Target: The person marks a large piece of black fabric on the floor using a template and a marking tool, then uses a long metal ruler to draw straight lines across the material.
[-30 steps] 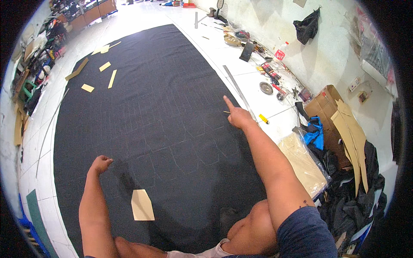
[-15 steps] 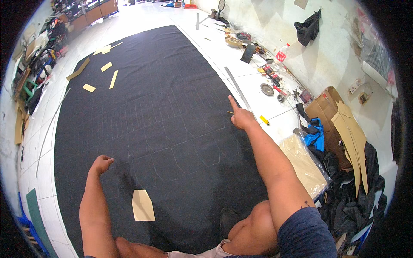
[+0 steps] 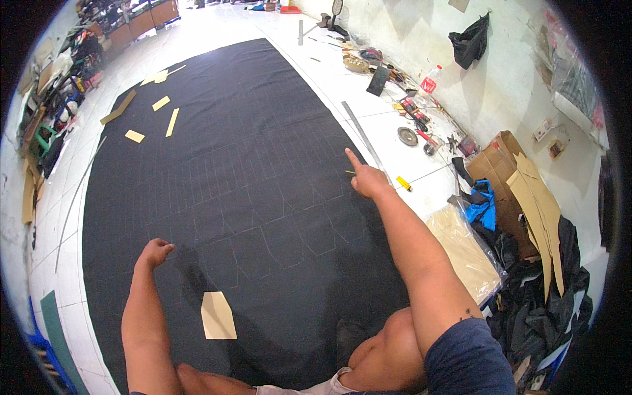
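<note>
A large sheet of black fabric (image 3: 276, 296), marked with thin pale lines and outlines, is spread over the floor before me. My right hand (image 3: 370, 181) is above its right edge, index finger stretched forward, the other fingers curled round a thin yellowish stick (image 3: 350, 172) whose tip pokes out to the left. Over the fabric's left part, my left hand (image 3: 157, 252) has thumb and fingers pressed together; whatever they may hold is hidden. A cream card template (image 3: 218, 316) with cut corners lies between my arms, near my legs.
Several card pieces (image 3: 161, 103) lie at the fabric's far left. Along its right edge rest a metal ruler (image 3: 361, 133) and a yellow cutter (image 3: 403, 184). Tools, a bottle (image 3: 431, 80) and cardboard (image 3: 498, 158) line the right wall. A long thin strip (image 3: 76, 207) lies left.
Both hands hold nearly the same place and pose. The whole view has shifted very slightly; nothing was taken up or put down.
</note>
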`<state>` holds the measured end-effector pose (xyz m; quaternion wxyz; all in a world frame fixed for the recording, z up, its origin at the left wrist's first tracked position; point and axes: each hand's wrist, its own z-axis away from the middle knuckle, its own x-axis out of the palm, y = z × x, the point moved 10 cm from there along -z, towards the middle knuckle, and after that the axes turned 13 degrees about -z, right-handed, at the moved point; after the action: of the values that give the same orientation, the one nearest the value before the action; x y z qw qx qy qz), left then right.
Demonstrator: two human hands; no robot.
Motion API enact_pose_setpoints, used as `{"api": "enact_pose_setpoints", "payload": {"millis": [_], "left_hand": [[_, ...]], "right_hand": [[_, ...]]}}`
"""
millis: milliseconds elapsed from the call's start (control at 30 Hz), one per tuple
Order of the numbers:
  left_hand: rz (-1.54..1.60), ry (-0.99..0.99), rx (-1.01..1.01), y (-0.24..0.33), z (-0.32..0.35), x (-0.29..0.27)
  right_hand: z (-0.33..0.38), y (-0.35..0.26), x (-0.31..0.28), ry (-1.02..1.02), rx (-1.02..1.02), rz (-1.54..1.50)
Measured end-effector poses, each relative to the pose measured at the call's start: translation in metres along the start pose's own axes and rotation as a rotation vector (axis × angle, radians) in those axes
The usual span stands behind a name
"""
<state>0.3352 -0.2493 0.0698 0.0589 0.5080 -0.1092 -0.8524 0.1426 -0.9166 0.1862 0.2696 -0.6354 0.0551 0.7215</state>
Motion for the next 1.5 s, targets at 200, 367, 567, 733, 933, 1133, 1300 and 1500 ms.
{"api": "enact_pose_setpoints", "payload": {"millis": [200, 367, 567, 733, 933, 1133, 1300, 1500], "left_hand": [[-0.016, -0.020, -0.013, 0.005, 0.006, -0.001], [-0.127, 0.021, 0.003, 0.013, 0.021, -0.008], [-0.005, -0.011, -0.028, -0.013, 0.017, -0.010], [-0.003, -0.011, -0.074, -0.026, 0.018, -0.009], [0.003, 0.000, -0.087, -0.033, 0.021, -0.011], [-0.023, 0.005, -0.045, -0.016, 0.027, -0.013], [-0.033, -0.021, -0.051, -0.020, 0.026, -0.019], [-0.072, -0.003, -0.055, -0.010, 0.034, -0.022]], "right_hand": [[0.001, -0.016, 0.002, -0.034, -0.027, -0.020], [0.004, -0.043, 0.001, -0.045, -0.042, -0.022], [-0.002, -0.058, 0.005, -0.087, -0.066, 0.000], [0.001, -0.067, -0.006, 0.036, -0.115, -0.024], [0.017, -0.100, -0.049, 0.432, -0.398, -0.151], [0.020, -0.128, -0.045, 0.385, -0.496, -0.121], [0.031, -0.156, -0.049, 0.415, -0.647, -0.175], [0.027, -0.146, -0.060, 0.487, -0.524, -0.205]]}}
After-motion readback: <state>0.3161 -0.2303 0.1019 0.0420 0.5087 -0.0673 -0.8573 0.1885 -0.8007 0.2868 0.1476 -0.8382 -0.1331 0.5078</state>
